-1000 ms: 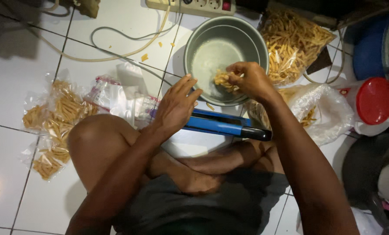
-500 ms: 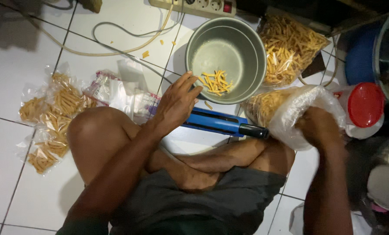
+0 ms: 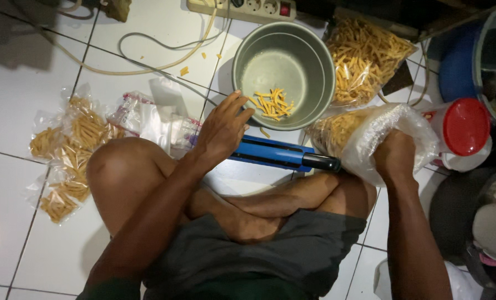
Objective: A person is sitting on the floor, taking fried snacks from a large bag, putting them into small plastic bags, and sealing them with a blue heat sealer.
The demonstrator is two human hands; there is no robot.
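I sit cross-legged on a white tiled floor. My left hand (image 3: 221,131) rests, fingers spread, on the near end of a blue bar-shaped sealer (image 3: 276,154), close to the rim of a round metal pot (image 3: 314,62) with a small heap of yellow snack sticks (image 3: 272,104) inside. My right hand (image 3: 394,156) grips the crumpled clear plastic of a large bag of snack sticks (image 3: 348,133) lying beside the pot.
Several small sealed bags of sticks (image 3: 70,153) and empty clear bags (image 3: 151,118) lie at the left. Another big bag of sticks (image 3: 366,55) sits behind the pot. A power strip (image 3: 242,9), cables, a red-lidded jar (image 3: 463,129) and a blue container (image 3: 459,61) stand around.
My right hand dropped snack sticks into the pot, then moved right and down onto the large plastic bag. My left hand stayed on the sealer.
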